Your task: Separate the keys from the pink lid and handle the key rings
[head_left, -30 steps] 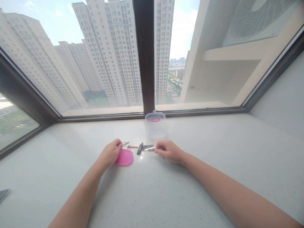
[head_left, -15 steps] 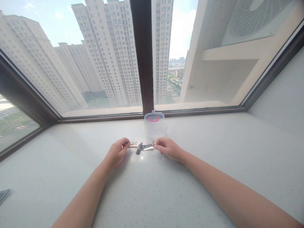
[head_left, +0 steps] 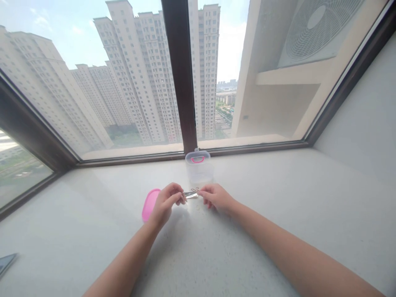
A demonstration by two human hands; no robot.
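Observation:
Between my hands is a small flat shiny metal piece [head_left: 191,195]; its exact kind is too small to make out. My left hand [head_left: 169,202] is closed over its left end, where the fingers hide what else they hold. At the right end a thin brown looped cord [head_left: 195,189] is pinched by the fingertips of my right hand [head_left: 216,197]. Beside my left hand a pink oval tray or lid [head_left: 150,205] lies on the white surface. A clear plastic box [head_left: 199,171] with a pink handle stands just beyond my hands.
A thin pale ring [head_left: 198,207] lies on the white stone sill [head_left: 198,255] below my hands. The dark window frame [head_left: 187,103] rises behind the box. At the far left edge is the corner of a flat dark-screened thing [head_left: 6,263].
My left hand has moved right, closer to my right hand, and now covers the dark piece seen between them before. The pink tray or lid, earlier mostly hidden, now shows.

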